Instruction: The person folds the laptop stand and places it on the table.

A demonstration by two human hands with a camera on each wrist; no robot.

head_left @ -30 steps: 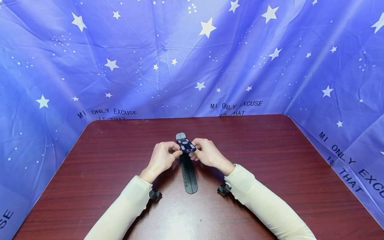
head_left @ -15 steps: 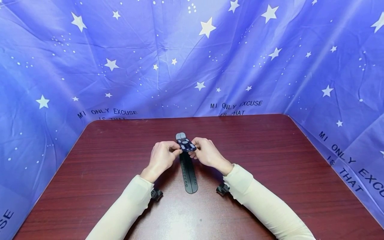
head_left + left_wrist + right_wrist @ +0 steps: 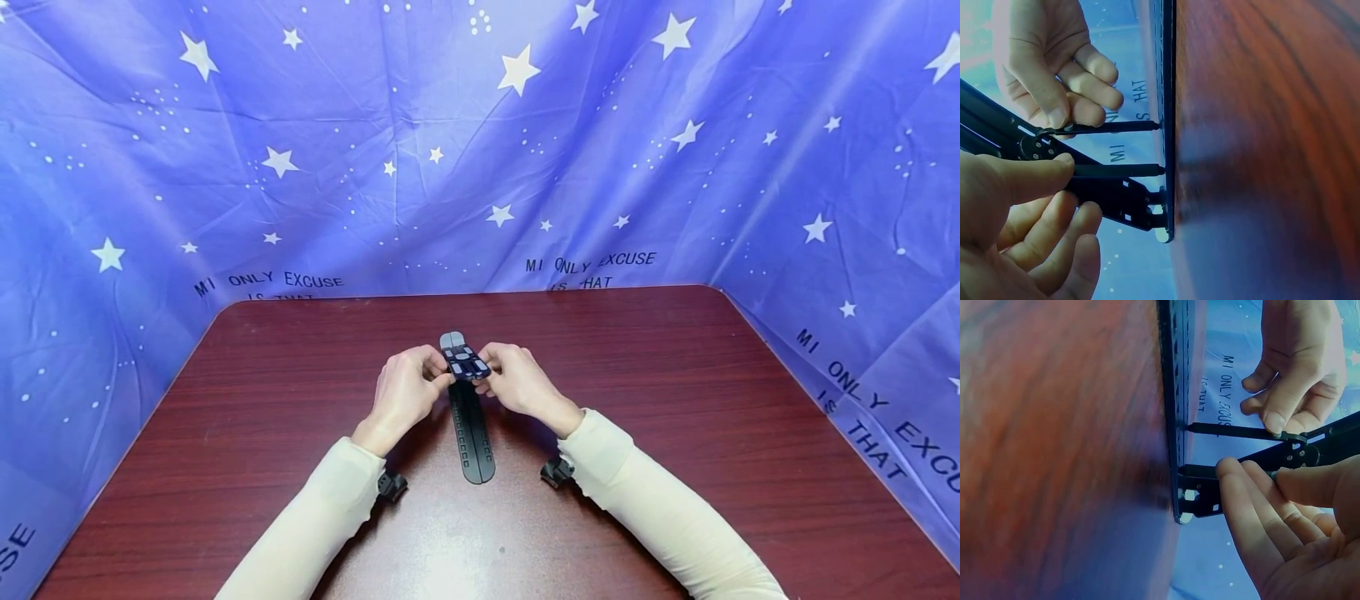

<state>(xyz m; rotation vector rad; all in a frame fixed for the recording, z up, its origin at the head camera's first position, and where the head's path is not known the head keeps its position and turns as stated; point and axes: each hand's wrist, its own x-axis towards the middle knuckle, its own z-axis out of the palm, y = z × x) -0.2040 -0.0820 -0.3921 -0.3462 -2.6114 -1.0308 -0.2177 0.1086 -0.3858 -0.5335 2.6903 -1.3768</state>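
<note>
A black folding laptop stand (image 3: 474,446) lies lengthwise in mid-table, its long slotted base flat on the wood. Its upper plate (image 3: 462,357), with grey pads, tilts up from the hinged far end. My left hand (image 3: 405,385) is at the plate's left edge; in the left wrist view its thumb and forefinger pinch one thin support leg (image 3: 1116,170). On the other side, my right hand (image 3: 519,382) pinches the matching leg (image 3: 1119,127) between thumb and fingers. In the wrist views both legs reach down to the base, their tips at its slots.
The dark red wooden table (image 3: 637,350) has rounded far corners. A blue star-printed curtain (image 3: 450,192) hangs behind it and along both sides. Small black wrist cameras (image 3: 392,485) sit below the cream sleeves, close to the tabletop.
The left forefinger has shifted slightly, its tip now bent back by the plate's edge. Both wrists moved very slightly inward; the stand keeps its place and angle.
</note>
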